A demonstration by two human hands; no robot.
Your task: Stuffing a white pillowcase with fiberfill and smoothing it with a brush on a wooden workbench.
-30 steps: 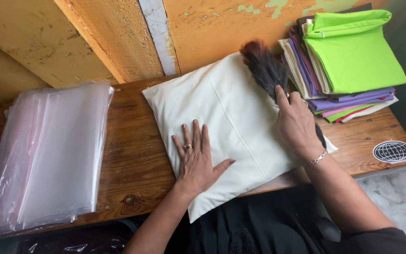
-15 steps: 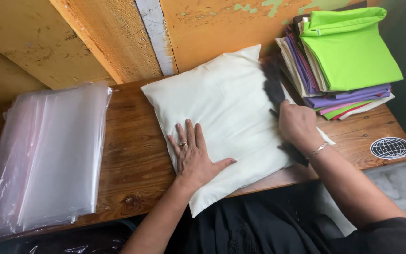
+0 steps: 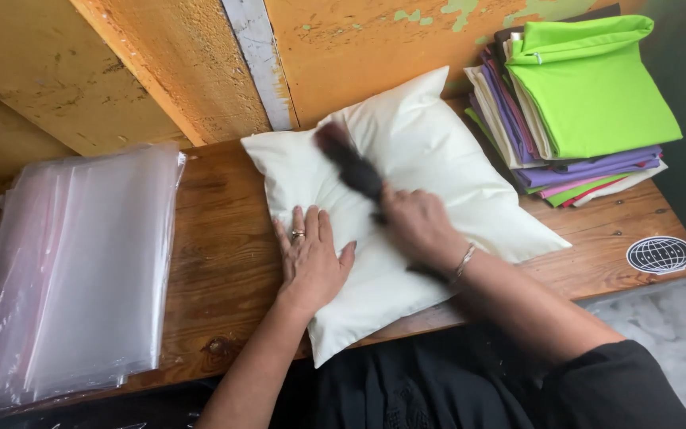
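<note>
Left hand (image 3: 311, 258): flat and open, fingers spread, pressing on the lower left part of the pillow (image 3: 430, 159); holds nothing.
Right hand (image 3: 418, 226): closed around the handle of a dark brush (image 3: 351, 163), whose blurred bristles lie on the pillow's upper left area.
Pillow: cream, mid-frame on the wooden table (image 3: 224, 254), one corner hanging over the near edge.
Progress: brushing looks underway; the pillow is not bagged.
Bags (image 3: 81, 262): clear plastic stack, left of frame, untouched.
Cloths (image 3: 589, 95): folded pile, green on top, upper right.
</note>
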